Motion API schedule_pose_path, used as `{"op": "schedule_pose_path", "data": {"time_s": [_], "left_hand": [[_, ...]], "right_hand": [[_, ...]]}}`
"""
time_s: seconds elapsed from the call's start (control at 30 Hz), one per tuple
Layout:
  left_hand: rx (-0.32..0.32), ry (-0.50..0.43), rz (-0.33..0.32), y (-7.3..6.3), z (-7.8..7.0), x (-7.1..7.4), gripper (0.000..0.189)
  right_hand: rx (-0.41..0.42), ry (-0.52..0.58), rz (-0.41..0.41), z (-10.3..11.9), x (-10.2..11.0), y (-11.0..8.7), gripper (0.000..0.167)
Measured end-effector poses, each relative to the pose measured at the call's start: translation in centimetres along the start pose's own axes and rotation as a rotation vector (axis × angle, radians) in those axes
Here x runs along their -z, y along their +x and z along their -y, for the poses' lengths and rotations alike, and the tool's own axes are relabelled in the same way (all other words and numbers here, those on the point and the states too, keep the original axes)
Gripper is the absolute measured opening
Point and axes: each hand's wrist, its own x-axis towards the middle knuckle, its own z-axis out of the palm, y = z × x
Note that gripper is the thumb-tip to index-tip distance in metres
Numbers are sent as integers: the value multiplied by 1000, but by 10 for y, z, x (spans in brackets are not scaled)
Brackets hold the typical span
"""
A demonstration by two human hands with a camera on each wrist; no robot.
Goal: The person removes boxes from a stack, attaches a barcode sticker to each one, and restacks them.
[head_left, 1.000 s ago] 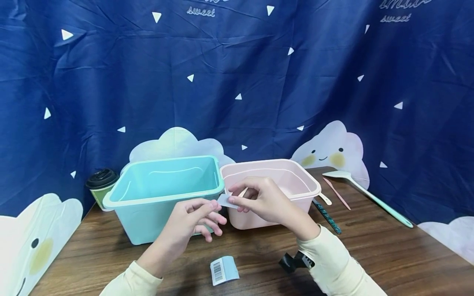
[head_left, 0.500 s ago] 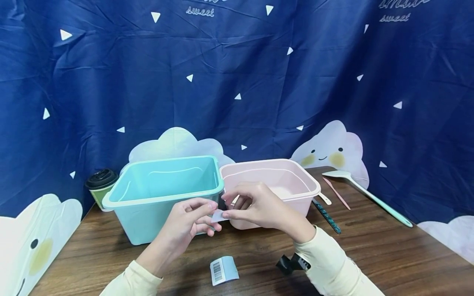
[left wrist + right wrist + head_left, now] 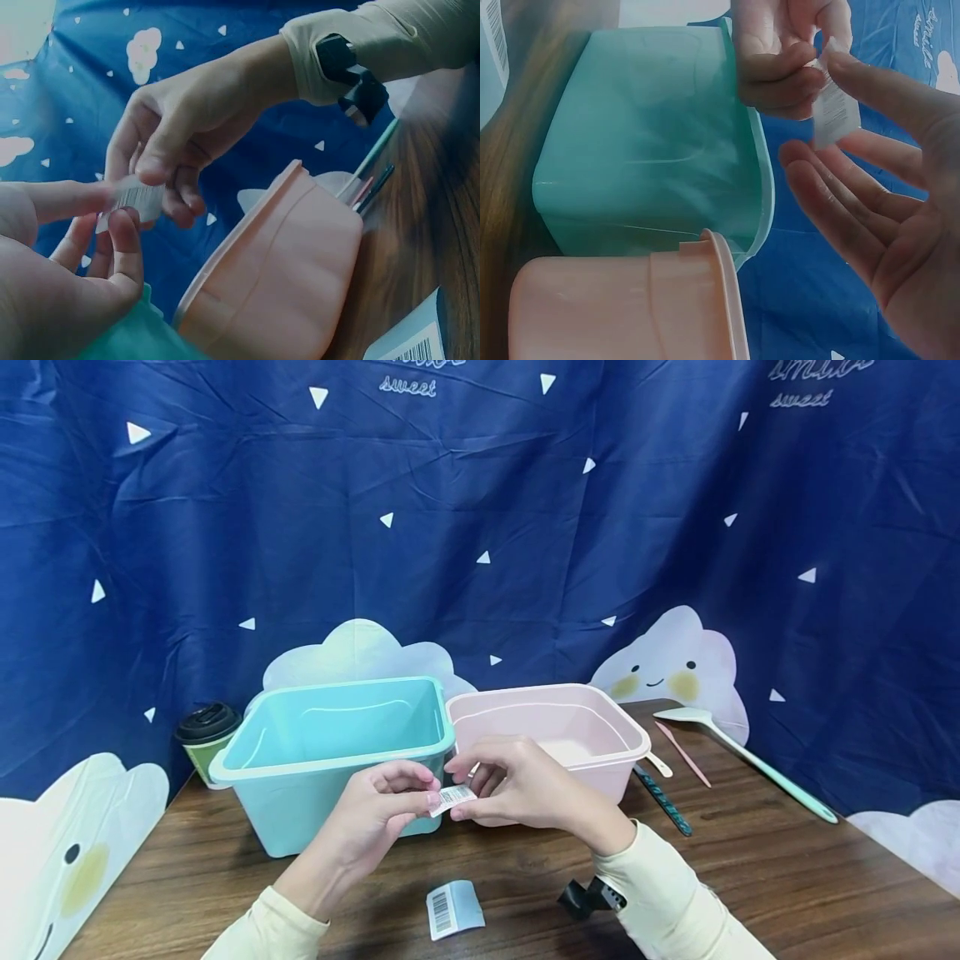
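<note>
A small white barcode label (image 3: 454,797) is held between both hands in front of the two bins. The left hand (image 3: 375,806) pinches its left end between thumb and fingertips. At the other end the right hand (image 3: 517,785) grips it, thumb on the printed face. Black lines of the barcode show on the label (image 3: 139,196) in the left wrist view, and the same label (image 3: 835,105) spans the two hands in the right wrist view. Nearer on the table, below the hands, lies a light blue card with a barcode (image 3: 455,909), slightly curled.
A turquoise bin (image 3: 330,802) stands behind the left hand, a pink bin (image 3: 615,781) behind the right. A black-lidded green cup (image 3: 207,739) is at the far left. Right of the bins lie a dark patterned strip (image 3: 663,800), a pink stick (image 3: 684,753) and a long-handled spoon (image 3: 750,760).
The right hand has shifted slightly left and down with the label. The label has turned from its plain side to show its printed barcode, and the hands are closer together.
</note>
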Motion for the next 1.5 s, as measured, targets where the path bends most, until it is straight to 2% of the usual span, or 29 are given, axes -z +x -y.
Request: {"op": "schedule_pose_path", "data": {"time_s": [0.13, 0.23, 0.43, 0.53, 0.67, 0.77, 1.07, 1.27, 1.4, 1.5], "left_hand": [[-10, -4, -24, -1, -2, 3, 21], [-25, 39, -61, -2, -4, 5, 21], [-28, 296, -215, -4, -8, 8, 19], [-31, 370, -308, -7, -6, 10, 23], [-33, 376, -417, -12, 2, 17, 24], [-27, 360, -472, -16, 8, 26, 24], [26, 367, -555, -21, 17, 45, 22], [2, 378, -629, -17, 21, 51, 11], [-39, 393, -656, -16, 23, 53, 12], [-44, 411, -671, -16, 24, 56, 15]], "right_hand": [[-41, -6, 25, -1, -3, 2, 42], [-82, -9, 40, -2, -6, 5, 41], [-189, 38, 31, -4, -18, 11, 22], [-224, 68, -1, -7, -32, 11, 18], [-242, 89, -65, -13, -53, 12, 18], [-263, 99, -104, -14, -67, 15, 18], [-264, 109, -233, -20, -94, 23, 16], [-292, 191, -317, -23, -107, 30, 19], [-295, 105, -332, -23, -112, 31, 20], [-282, 38, -330, -22, -114, 31, 19]]}}
